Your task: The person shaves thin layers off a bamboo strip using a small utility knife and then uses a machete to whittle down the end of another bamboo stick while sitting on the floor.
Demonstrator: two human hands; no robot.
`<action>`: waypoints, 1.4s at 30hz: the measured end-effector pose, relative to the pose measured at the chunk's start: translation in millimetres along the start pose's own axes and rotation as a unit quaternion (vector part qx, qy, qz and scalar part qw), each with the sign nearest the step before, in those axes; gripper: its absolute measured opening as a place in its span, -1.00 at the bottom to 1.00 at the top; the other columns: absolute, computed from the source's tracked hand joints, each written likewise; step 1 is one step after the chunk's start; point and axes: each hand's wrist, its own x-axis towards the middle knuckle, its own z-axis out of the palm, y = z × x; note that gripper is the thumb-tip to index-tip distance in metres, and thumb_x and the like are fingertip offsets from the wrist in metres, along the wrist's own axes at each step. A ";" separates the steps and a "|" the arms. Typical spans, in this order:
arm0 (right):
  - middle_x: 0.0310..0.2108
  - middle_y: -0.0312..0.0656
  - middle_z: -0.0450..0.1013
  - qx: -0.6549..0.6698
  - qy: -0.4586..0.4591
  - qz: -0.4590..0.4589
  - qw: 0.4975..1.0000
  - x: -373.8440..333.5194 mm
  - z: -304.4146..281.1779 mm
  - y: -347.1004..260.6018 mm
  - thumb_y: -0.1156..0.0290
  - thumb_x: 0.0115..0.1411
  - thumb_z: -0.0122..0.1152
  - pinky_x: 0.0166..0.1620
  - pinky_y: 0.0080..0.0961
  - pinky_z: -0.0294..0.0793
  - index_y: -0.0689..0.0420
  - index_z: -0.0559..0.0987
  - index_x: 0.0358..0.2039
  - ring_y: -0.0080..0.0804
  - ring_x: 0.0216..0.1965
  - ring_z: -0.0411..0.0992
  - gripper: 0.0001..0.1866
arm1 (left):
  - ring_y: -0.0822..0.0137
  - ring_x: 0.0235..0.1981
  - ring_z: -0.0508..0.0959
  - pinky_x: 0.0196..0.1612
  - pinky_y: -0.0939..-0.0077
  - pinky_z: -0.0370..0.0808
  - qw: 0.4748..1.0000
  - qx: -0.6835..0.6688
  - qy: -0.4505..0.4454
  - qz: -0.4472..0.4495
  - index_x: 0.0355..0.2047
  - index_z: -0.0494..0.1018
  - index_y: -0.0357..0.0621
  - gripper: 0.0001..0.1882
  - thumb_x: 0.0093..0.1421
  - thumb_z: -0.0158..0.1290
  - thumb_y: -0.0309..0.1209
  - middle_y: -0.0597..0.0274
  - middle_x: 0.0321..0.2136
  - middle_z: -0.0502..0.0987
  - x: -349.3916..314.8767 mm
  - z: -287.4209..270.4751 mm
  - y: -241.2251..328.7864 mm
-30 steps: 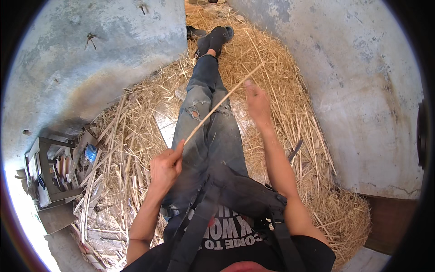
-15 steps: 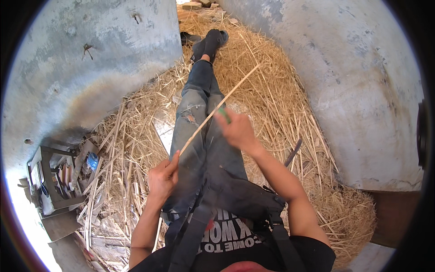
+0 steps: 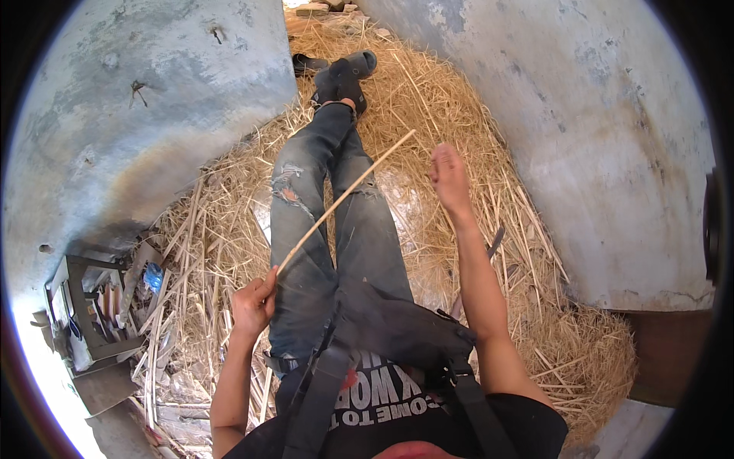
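My left hand (image 3: 254, 304) pinches the lower end of a long, pale, slender stick (image 3: 332, 205), thumb along it. From there the stick slants up and to the right across my jeans, its far tip lying free over the straw. To the right of that tip, my right hand (image 3: 449, 177) is closed and apart from the stick. Whatever its fingers hold is hidden; no green shows there now. My legs (image 3: 302, 176) stretch ahead in torn, dusty jeans, ankles crossed, with dark footwear (image 3: 340, 80).
Straw shavings and split strips (image 3: 436, 99) cover the floor around my legs. Pale walls (image 3: 176, 69) rise left and right. At the left lies a dark open frame (image 3: 88, 306) with items inside, beside blue plastic (image 3: 154, 277). A dark curved strip (image 3: 497, 241) lies near my right forearm.
My right hand has moved right and slightly up, off the stick; the green thing in it has gone out of sight. My left hand and the stick have shifted down and left; my knees have parted.
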 end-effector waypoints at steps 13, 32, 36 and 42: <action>-0.58 0.12 0.45 -0.093 -0.009 -0.049 0.994 -23.0 100.1 27.2 0.06 0.47 -0.05 -0.38 -0.12 0.37 0.28 0.54 -0.38 0.09 -0.53 0.43 -0.50 | 0.09 -0.60 0.53 -0.49 0.23 0.45 0.998 -0.053 -0.036 -0.026 0.07 0.60 0.04 -0.55 0.14 0.18 -0.56 0.11 -0.60 0.47 9.9 22.5 -17.3; -0.48 0.25 0.46 -0.137 -0.059 -0.006 0.989 -32.5 106.6 29.9 0.10 0.49 -0.10 -0.31 -0.02 0.39 0.26 0.55 -0.32 0.30 -0.35 0.47 -0.52 | 0.05 -0.59 0.54 -0.45 0.20 0.46 0.996 -0.064 -0.045 -0.038 0.00 0.62 -0.10 -0.64 0.17 0.15 -0.58 0.02 -0.60 0.49 14.3 29.6 -14.2; -0.54 0.20 0.43 -0.117 -0.078 -0.061 0.988 -54.9 132.6 47.4 0.06 0.48 -0.10 -0.33 -0.11 0.39 0.27 0.55 -0.31 0.22 -0.47 0.41 -0.50 | 0.05 -0.59 0.54 -0.45 0.20 0.45 0.991 -0.106 -0.036 -0.069 -0.01 0.63 -0.11 -0.66 0.19 0.14 -0.58 0.00 -0.60 0.50 12.2 31.4 -13.0; -0.43 0.26 0.49 -0.094 -0.093 -0.033 0.991 -40.4 123.9 30.8 0.11 0.48 -0.10 -0.28 0.00 0.42 0.26 0.59 -0.26 0.28 -0.32 0.50 -0.54 | 0.02 -0.58 0.55 -0.46 0.19 0.45 0.991 -0.094 -0.050 -0.075 -0.05 0.64 -0.14 -0.70 0.21 0.14 -0.58 -0.07 -0.57 0.53 17.0 29.6 -7.0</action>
